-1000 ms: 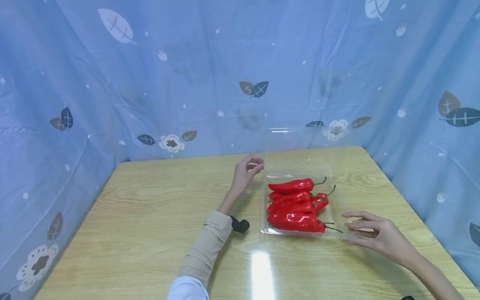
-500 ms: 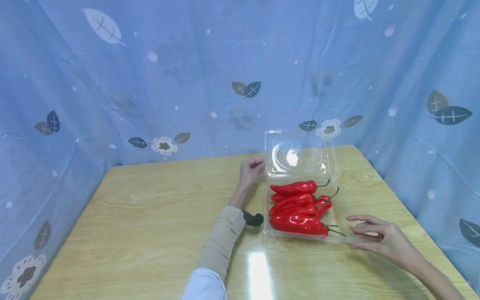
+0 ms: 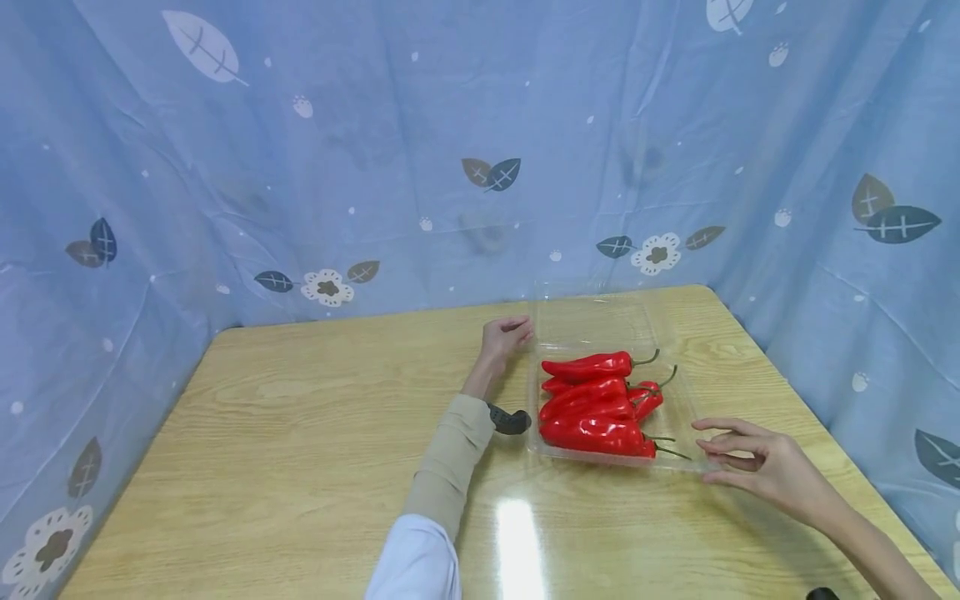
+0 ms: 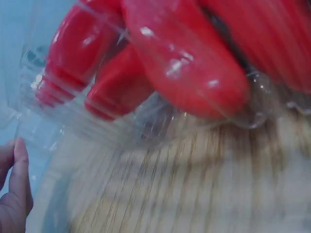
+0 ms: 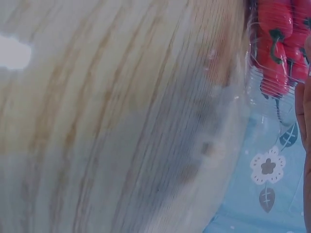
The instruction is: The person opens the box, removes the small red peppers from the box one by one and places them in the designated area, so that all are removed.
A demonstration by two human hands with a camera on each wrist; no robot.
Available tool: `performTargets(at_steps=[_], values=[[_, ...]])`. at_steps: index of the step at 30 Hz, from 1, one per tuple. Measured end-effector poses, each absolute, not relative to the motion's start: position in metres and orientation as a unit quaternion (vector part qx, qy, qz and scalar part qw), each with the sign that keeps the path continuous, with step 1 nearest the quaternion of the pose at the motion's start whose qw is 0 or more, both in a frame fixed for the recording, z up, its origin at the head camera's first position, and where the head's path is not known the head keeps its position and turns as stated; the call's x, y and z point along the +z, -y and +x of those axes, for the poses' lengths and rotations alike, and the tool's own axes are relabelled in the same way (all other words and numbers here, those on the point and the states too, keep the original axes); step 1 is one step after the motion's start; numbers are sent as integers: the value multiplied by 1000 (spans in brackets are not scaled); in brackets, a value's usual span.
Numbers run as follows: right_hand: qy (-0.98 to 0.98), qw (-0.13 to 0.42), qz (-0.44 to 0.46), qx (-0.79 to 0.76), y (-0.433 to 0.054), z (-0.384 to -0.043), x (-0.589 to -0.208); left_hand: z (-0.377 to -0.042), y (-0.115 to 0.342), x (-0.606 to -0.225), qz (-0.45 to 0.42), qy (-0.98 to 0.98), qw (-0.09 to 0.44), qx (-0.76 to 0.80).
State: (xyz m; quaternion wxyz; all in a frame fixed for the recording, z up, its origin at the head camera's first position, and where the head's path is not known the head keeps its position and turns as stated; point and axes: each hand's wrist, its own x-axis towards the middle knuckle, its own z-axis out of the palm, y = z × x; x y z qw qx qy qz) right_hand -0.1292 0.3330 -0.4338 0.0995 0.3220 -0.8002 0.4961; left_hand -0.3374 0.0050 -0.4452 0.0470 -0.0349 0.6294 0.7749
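Observation:
A clear plastic clamshell box (image 3: 686, 412) lies on the table with its lid (image 3: 600, 321) raised at the back. Several red peppers (image 3: 592, 435) with green stems fill its base, stacked side by side. My left hand (image 3: 506, 339) pinches the lid's left edge between thumb and fingers; its fingertips (image 4: 18, 150) show at the left of the left wrist view. At the box's front right corner, my right hand (image 3: 761, 462) rests its spread, slightly bent fingers against the side. Only part of that hand (image 5: 303, 116) appears in the right wrist view.
The wooden table (image 3: 315, 433) stretches out to the left and front. A blue leaf-patterned curtain (image 3: 360, 150) hangs behind and at both sides. A black strap piece (image 3: 510, 419) shows by my left wrist, beside the box.
The lid's upper edge stands lower and its tilt has altered. My left hand has come against the lid's edge. The right hand stays at the box's right corner. The head view has shifted slightly.

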Motion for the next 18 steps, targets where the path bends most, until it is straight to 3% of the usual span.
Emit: performTargets(at_steps=[5, 18], values=[[792, 68, 318, 516, -334, -130, -432, -341, 4, -449, -27, -640, 71, 765], [811, 33, 294, 504, -336, -128, -426, -323, 41, -427, 124, -734, -6, 668]])
